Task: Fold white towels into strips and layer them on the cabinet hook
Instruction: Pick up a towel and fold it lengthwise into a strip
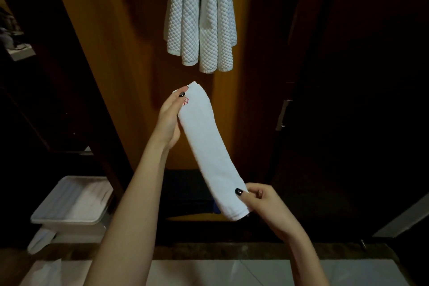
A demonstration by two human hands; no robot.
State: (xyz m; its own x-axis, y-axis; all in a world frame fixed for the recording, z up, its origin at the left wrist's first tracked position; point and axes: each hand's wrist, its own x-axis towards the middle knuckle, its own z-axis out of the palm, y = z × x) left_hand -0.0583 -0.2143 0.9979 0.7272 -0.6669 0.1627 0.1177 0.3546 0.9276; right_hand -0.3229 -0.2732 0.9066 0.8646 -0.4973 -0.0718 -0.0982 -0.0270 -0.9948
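The folded white towel strip (212,148) runs diagonally, its far end pinched by the left hand (170,118) and its near end by the right hand (262,202) fingers, below the hanging towels (200,18).

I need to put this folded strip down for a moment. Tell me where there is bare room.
The pale counter surface at the bottom edge, between the two forearms, is bare. The white plastic bin at lower left already holds folded white cloth. Above, quilted white towels crowd the hanging spot. Left hand and right hand both grip the smooth white towel strip.

Bare forearms, no sleeves, dark-painted fingernails
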